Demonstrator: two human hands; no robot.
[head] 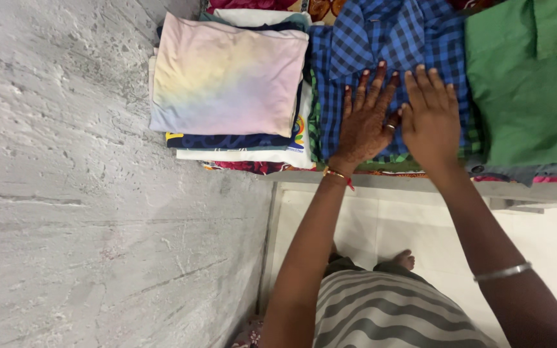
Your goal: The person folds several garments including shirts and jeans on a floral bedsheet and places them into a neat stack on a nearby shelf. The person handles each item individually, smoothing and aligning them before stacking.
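the blue checked shirt (391,45) is soft, light cotton-like cloth by the look of it, likely to slump and lose its fold if lifted by one corner; it would handle best taken by the two side edges of the folded stack, or slid with flat palms from underneath. it is a blue and dark navy check, folded into a rectangle, collar end away from the person, lying on top of a small pile at the near edge of a raised surface, between a pastel tie-dye garment (227,74) on its own stack and a folded green garment (530,84). the left hand (365,122) lies flat on it, fingers spread and fully open, gripping nothing; the right hand (430,119) is just beside, also flat and open, pressing the cloth, thumbs nearly touching.
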